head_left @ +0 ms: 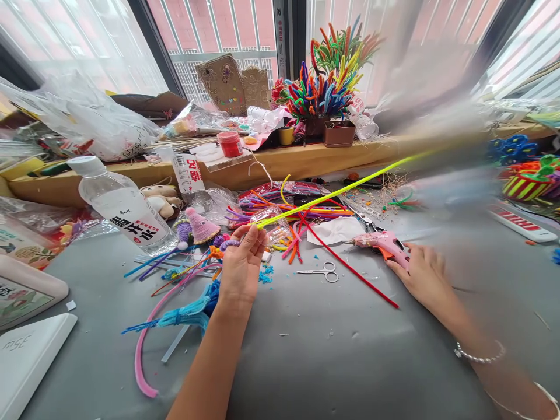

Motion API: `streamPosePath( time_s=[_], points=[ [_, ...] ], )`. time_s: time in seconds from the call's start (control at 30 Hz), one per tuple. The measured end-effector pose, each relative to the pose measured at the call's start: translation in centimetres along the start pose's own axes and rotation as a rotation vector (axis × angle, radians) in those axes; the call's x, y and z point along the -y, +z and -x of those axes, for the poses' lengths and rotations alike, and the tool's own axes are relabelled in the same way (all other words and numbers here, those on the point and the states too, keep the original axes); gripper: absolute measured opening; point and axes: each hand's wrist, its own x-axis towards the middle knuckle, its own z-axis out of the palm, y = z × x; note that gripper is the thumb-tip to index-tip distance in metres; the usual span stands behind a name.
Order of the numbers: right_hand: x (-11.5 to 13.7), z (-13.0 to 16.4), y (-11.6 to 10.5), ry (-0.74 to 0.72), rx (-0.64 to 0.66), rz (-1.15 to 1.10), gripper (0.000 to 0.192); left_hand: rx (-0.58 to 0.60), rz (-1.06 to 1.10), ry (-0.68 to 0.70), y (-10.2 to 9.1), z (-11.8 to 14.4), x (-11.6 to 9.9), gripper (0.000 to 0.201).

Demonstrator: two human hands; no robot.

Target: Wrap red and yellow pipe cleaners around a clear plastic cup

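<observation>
A smooth grey counter (332, 356) spreads beneath a tan ledge (301, 157), and behind the ledge stand dark-framed windows (223, 23) with pale bars outside. The upper right of the view is blurred. Loose multicoloured fuzzy stems (249, 204) lie in a heap toward the back of the counter, with small silver scissors (324, 272) nearer the front and a long curved pink strip (142, 350) at the left.

The left hand (245, 256) is raised over the counter, its thumb and forefinger pinched on the lower end of a long bright yellow fuzzy stem (332, 192). The stem slants up to the right across the view, its far end lost in the blur. The right hand (422, 271), with a silver beaded bracelet (481, 354) at its wrist, has thumb and fingers closed about the rear of the handle of a pink glue gun with an orange trigger (387, 242); the nozzle points left. A straight red fuzzy stem (350, 265) runs diagonally between the hands.

A clear plastic bottle with a white cap (125, 204) stands at the left; its fill level cannot be told. On the ledge are a red tub (230, 144), a small yellow pot (286, 136) and a brown rectangular planter (339, 134), beside a dense bunch of multicoloured fuzzy stalks (324, 93). At the far right, a red-and-yellow striped pot (527, 185) holds green and red fuzzy shapes.
</observation>
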Motion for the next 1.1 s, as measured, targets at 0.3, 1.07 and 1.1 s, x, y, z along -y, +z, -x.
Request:
streamPosePath(
  time_s=[0.3, 1.07, 1.1],
  points=[
    [5.3, 0.1, -4.0, -0.29, -0.047, -0.104, 0.029, -0.014, -0.013, 0.124, -0.3, -0.2, -0.1, 0.026],
    [1.9, 4.5, -6.1, -0.547, 0.269, -0.174, 0.009, 0.003, 0.006, 0.086, -0.3, -0.1, -0.1, 0.022],
    [1.7, 4.5, -6.1, -0.539, 0.293, -0.157, 0.009, 0.007, 0.004, 0.085, -0.4, -0.1, 0.0, 0.022]
  ],
)
